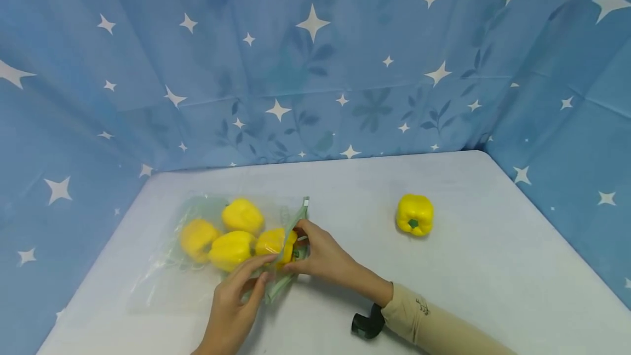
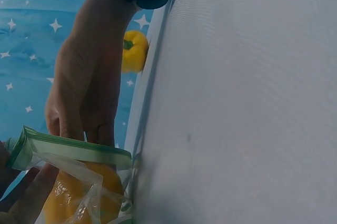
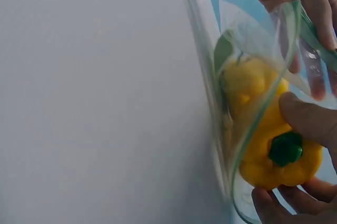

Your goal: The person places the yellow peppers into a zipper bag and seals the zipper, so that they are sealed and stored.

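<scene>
A clear zip bag (image 1: 158, 292) with a green zip edge lies on its side, its mouth facing right. Three yellow bell peppers (image 1: 231, 251) are inside it. Just within the mouth is another yellow bell pepper (image 3: 253, 169), its green stem facing out. My right hand (image 1: 327, 256) grips that pepper, thumb on one side and fingers on the other, in the right wrist view. At the near side of the mouth, my left hand (image 1: 234, 303) pinches the bag's edge. Part of the left hand is cut off in its own wrist view.
One more yellow bell pepper (image 1: 414, 215) sits apart on the white table (image 1: 473, 267), to the right. A black device (image 1: 368, 323) is at the right wrist. Blue star-patterned curtains (image 1: 315, 70) surround the table's back and sides.
</scene>
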Action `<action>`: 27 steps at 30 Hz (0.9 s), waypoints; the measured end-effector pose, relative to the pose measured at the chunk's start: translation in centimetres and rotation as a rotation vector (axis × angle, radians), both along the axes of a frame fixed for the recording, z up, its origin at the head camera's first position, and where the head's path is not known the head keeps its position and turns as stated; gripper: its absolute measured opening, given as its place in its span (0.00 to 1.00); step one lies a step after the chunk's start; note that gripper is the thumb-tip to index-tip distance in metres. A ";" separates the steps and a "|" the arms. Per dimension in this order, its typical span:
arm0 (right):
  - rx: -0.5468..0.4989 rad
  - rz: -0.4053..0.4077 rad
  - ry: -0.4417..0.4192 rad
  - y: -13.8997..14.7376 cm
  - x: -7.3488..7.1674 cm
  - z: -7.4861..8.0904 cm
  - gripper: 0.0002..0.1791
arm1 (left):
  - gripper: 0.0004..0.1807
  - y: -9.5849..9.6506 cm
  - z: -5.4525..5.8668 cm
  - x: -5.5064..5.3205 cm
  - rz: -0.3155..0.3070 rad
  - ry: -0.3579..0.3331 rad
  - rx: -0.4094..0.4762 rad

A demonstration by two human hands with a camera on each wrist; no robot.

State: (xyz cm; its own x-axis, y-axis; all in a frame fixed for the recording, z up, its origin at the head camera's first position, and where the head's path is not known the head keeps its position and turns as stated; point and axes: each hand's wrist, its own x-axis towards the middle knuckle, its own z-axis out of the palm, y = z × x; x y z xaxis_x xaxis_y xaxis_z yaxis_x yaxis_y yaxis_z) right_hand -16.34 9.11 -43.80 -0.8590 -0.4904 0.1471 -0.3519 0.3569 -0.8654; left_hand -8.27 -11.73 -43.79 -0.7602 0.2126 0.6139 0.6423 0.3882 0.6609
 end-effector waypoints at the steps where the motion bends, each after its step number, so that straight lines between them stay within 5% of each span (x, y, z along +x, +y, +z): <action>1: -0.009 -0.010 -0.007 -0.2 0.0 -0.1 0.37 | 0.29 0.0 -0.1 0.0 -0.003 0.007 0.004; 5: -0.048 -0.030 -0.051 -0.9 -0.2 -0.8 0.37 | 0.29 0.1 -0.3 0.0 -0.026 -0.035 0.005; 10: -0.113 -0.027 -0.107 -1.6 -0.6 -1.2 0.41 | 0.24 0.0 -0.1 0.1 -0.046 -0.169 0.068; 15: -0.103 0.003 -0.095 -1.6 -0.8 -1.0 0.41 | 0.21 0.2 0.0 0.1 -0.042 -0.247 0.137; 27: 0.050 0.062 -0.072 0.6 -0.6 0.8 0.27 | 0.21 0.2 0.0 -0.1 -0.065 -0.241 0.119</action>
